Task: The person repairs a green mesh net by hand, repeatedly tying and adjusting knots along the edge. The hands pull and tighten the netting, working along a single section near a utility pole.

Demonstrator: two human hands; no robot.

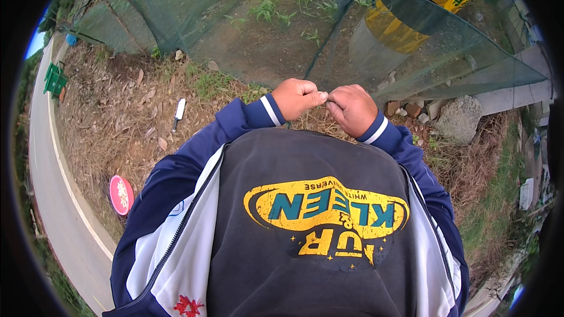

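My left hand point(300, 98) and my right hand point(352, 109) meet in front of my chest, fingers bent and fingertips pinched together. Whatever may lie between the fingertips is too small to make out. Just beyond them hangs a green mesh net point(264, 48), its dark gathered seam running down to behind my left hand. Whether either hand touches the net cannot be told. On the dry ground to the left lies a knife point(179, 109) with a broad pale blade and a black handle, well apart from both hands.
At lower left, a pink basin point(116, 193) holds pale pieces. A green bin point(55, 80) stands beside the road point(57, 176). Right of my hands are a large rock point(460, 119) and brick pieces point(413, 110). Behind the net rises a pole point(374, 48) with yellow-and-black wrapping.
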